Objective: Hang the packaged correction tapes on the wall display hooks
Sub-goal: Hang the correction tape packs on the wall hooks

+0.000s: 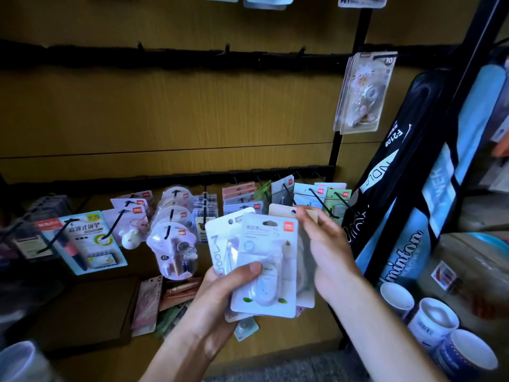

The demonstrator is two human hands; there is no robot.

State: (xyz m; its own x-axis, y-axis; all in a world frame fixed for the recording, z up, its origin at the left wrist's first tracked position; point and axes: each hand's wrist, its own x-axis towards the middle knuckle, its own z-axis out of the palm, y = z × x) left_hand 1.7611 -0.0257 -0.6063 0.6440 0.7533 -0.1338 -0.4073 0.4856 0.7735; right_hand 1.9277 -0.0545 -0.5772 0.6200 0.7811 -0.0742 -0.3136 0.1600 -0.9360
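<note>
Stack of packaged correction tapes [264, 268] fanned in left hand [220, 293], thumb clamped on front pack, right hand [322, 244] pinching a rear pack's top edge; sorting step, next: pull one, align its hole with lower-rail hook [321, 201].

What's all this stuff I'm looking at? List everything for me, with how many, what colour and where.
correction tape packs: a fanned stack, exact count unclear, white and pale, held at centre.
hanging cartoon pack: at least two, clear with white, on the upper rail at right.
upper rail hooks: three bare ones seen, black, upper rail.
lower hook display: many packs, mixed colours, lower rail.
pen pack: one, blue card, lower left.
badminton bag: one, black and blue, leaning at right.
paper cups: four seen, white and blue, bottom right.
left hand: grips the stack from below.
right hand: pinches a rear pack.
</note>
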